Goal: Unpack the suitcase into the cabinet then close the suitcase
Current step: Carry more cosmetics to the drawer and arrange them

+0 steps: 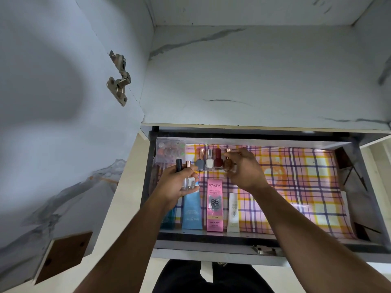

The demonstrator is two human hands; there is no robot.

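Observation:
An open cabinet drawer [357,187] lined with plaid paper holds cosmetics. At its back stand a grey nail polish bottle [200,163], a white one [209,162] and a dark red one [218,161]. My right hand [245,170] pinches a brown nail polish bottle [227,163] at the right end of that row. My left hand [175,182] grips a clear bottle with a copper cap [189,180] and a black-capped item [179,165]. The suitcase is out of view.
Along the drawer's front lie a blue tube [192,212], a pink Pond's BB cream box [214,206] and a white tube [233,212]. A clear bag of small items [169,150] sits back left. The open cabinet door [53,102] stands at left, a marble shelf [254,81] above.

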